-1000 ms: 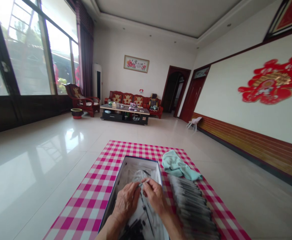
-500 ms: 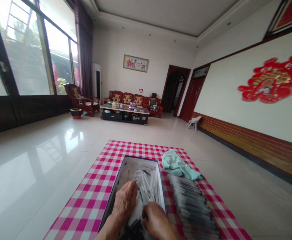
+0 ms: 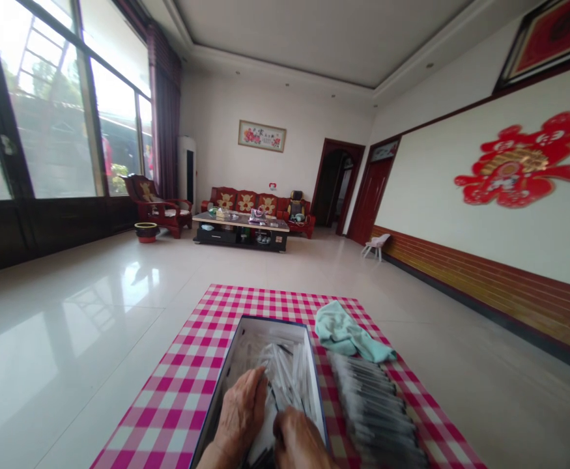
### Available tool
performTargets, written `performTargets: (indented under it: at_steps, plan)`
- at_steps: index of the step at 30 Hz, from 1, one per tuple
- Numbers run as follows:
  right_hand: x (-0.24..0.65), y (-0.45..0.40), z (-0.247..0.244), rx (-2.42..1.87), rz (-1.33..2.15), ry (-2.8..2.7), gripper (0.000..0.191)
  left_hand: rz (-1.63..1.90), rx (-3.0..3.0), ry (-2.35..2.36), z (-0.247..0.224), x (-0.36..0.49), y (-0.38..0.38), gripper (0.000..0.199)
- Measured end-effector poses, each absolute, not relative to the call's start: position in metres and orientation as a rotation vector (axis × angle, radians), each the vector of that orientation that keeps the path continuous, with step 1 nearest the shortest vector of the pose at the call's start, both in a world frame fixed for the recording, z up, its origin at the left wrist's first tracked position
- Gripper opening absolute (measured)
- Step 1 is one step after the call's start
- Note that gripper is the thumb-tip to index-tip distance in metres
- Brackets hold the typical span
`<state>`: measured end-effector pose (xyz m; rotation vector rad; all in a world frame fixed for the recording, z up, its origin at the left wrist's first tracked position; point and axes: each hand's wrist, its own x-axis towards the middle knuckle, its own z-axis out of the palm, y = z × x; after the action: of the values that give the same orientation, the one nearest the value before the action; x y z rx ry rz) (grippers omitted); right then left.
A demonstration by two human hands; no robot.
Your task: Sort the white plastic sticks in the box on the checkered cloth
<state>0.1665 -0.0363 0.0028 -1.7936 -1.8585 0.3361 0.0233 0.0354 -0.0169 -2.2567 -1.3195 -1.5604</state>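
An open box [image 3: 320, 397] with white inner walls and a blue rim holds many loose clear plastic pen barrels [image 3: 292, 368] and some dark parts near its close end. Inside it, my left hand [image 3: 240, 410] is closed, thumb and fingers pressed together. My right hand [image 3: 300, 438] is curled shut just to the right and lower. A thin dark pen part [image 3: 271, 395] runs between the fingertips of both hands; its ends are hidden. Right of the box lies a row of pens [image 3: 375, 407], clear with black ends, blurred.
A pale green cloth [image 3: 348, 332] lies crumpled beyond the pens. Pink and white checked cloth [image 3: 167, 391] covers the table. Farther off are a low coffee table [image 3: 240, 225], a red wooden sofa [image 3: 245, 198], an armchair [image 3: 157, 205] and a small chair [image 3: 376, 245].
The view has tilted up slightly, so everything sits lower in the picture. Both hands stay in the box, the right one shifted slightly left. The pens and green cloth lie as before.
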Motion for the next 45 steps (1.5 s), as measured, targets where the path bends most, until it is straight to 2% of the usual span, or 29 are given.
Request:
performTargets:
  at_steps: [4,8,15,26,34,39,45]
  plan:
    - [0.172,-0.007,0.030,-1.455,0.663,-1.739,0.016,-1.529,-2.343,-1.310,-0.013,0.023,0.034,0.026]
    - [0.170,0.009,0.031,-1.313,1.010,-1.360,0.022,-1.528,-2.405,-1.235,-0.006,0.023,0.032,0.024]
    - [0.172,0.012,0.013,-1.241,0.995,-1.181,0.035,-1.466,-2.534,-1.228,0.003,0.025,0.027,0.022]
    - [0.173,0.007,0.027,-1.177,1.000,-1.193,0.030,-1.295,-2.666,-1.197,0.011,0.029,0.021,0.022]
    - [0.180,-0.001,0.037,-1.182,0.891,-1.389,0.026,-1.038,-2.679,-1.277,0.025,0.027,0.013,0.023]
    - [0.179,-0.005,0.030,-1.192,0.831,-1.428,0.026,-0.977,-2.536,-1.385,0.015,0.028,0.005,0.024]
    - [0.179,-0.008,0.017,-1.208,0.959,-1.357,0.030,-1.017,-2.503,-1.397,-0.005,0.028,0.004,0.025]
